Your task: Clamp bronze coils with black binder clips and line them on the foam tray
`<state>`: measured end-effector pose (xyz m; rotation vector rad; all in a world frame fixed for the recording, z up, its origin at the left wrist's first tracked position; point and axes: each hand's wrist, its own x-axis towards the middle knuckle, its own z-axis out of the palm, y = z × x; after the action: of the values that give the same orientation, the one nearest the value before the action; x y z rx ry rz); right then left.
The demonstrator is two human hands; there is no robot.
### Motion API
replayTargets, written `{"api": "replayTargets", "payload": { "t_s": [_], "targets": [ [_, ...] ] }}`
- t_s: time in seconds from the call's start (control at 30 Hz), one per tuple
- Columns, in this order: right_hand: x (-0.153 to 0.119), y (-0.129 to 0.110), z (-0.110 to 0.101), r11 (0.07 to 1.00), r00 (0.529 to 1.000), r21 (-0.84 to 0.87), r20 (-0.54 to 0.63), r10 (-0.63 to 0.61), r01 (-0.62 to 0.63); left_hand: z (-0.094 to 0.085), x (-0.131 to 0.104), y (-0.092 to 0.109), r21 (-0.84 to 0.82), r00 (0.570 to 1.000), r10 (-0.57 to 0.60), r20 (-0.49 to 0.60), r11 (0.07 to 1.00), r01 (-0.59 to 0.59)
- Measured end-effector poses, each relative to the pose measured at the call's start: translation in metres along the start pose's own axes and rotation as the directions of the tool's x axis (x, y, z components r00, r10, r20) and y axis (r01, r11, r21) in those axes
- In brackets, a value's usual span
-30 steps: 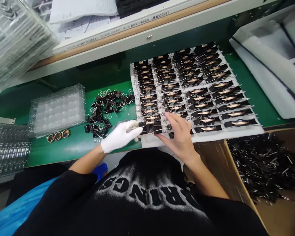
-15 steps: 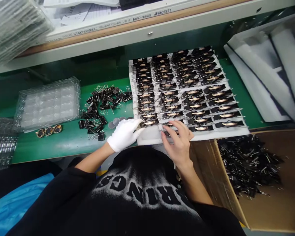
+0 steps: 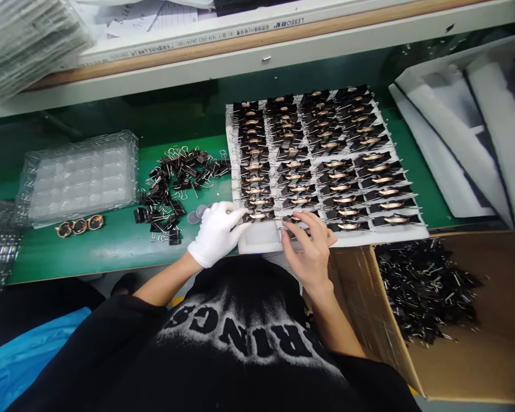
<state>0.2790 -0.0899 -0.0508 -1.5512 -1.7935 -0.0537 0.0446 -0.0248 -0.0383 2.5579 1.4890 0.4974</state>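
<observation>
A white foam tray [image 3: 261, 239] carries rows of gold-rimmed round pieces, each gripped by black binder clips. My left hand [image 3: 216, 236], in a white glove, is at the tray's near left edge. Its thumb and index finger are apart, close beside the left end of a clipped gold-rimmed piece [image 3: 260, 216]. In the second column, the fingers of my bare right hand [image 3: 311, 249] are curled around a black binder clip [image 3: 288, 233], thumb on the near side. My fingers partly hide that clip and whatever it grips.
Loose binder clips [image 3: 167, 194] and grey discs [image 3: 193, 217] lie left of the tray. Three gold-rimmed pieces [image 3: 80, 226] sit before clear plastic trays [image 3: 81, 177]. A cardboard box [image 3: 467, 366] of clips stands at right, below foam sheets [image 3: 438, 131]. A shelf edge [image 3: 197, 57] crosses behind.
My left hand has shifted slightly left, its fingertips coming off the clipped piece. The right hand stays at the same clip. The whole view has moved slightly.
</observation>
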Motion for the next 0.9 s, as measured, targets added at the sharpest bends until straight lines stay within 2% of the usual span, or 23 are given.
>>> {"api": "replayTargets", "payload": {
  "t_s": [0.2,0.33,0.43,0.5,0.57,0.6,0.67,0.7,0.77,0.83,0.87,0.9],
  "targets": [
    [0.0,-0.001,0.0,0.999,1.0,-0.039,0.018,-0.001,0.001,0.012,-0.005,0.006,0.08,0.996,-0.075,-0.047,0.994,0.079],
    [0.0,-0.005,0.004,0.987,0.995,-0.143,0.08,-0.062,0.073,0.012,-0.008,0.012,0.068,0.989,-0.143,-0.042,0.987,0.146],
    [0.002,-0.01,0.007,0.97,0.986,-0.208,0.131,-0.102,0.127,0.0,-0.015,0.014,0.034,0.992,-0.121,-0.048,0.992,0.122],
    [0.004,-0.011,0.009,0.965,0.979,-0.221,0.173,-0.105,0.143,-0.013,-0.024,0.008,-0.001,0.993,-0.096,-0.065,0.995,0.097],
    [0.005,-0.011,0.011,0.964,0.975,-0.216,0.191,-0.117,0.158,-0.028,-0.035,-0.009,-0.026,0.985,-0.135,-0.111,0.991,0.133],
    [0.005,-0.011,0.012,0.964,0.975,-0.208,0.184,-0.127,0.164,-0.035,-0.042,-0.022,-0.027,0.97,-0.188,-0.153,0.982,0.187],
    [0.004,-0.013,0.016,0.968,0.981,-0.192,0.131,-0.14,0.163,-0.051,-0.058,-0.057,-0.005,0.897,-0.349,-0.272,0.932,0.361],
    [0.004,-0.015,0.018,0.971,0.985,-0.18,0.097,-0.142,0.158,-0.058,-0.068,-0.077,0.01,0.832,-0.443,-0.335,0.881,0.473],
    [0.003,-0.021,0.022,0.977,0.988,-0.146,0.042,-0.149,0.154,-0.071,-0.091,-0.12,0.035,0.638,-0.624,-0.451,0.702,0.711],
    [0.002,-0.031,0.027,0.979,0.983,-0.092,0.041,-0.177,0.181,-0.083,-0.116,-0.159,0.021,0.422,-0.768,-0.481,0.471,0.882],
    [0.003,-0.036,0.029,0.977,0.978,-0.061,0.058,-0.201,0.204,-0.088,-0.128,-0.177,0.031,0.351,-0.819,-0.454,0.379,0.925],
    [0.003,-0.042,0.031,0.973,0.971,-0.031,0.078,-0.226,0.229,-0.093,-0.139,-0.192,0.067,0.333,-0.856,-0.396,0.334,0.94]
  ]
}}
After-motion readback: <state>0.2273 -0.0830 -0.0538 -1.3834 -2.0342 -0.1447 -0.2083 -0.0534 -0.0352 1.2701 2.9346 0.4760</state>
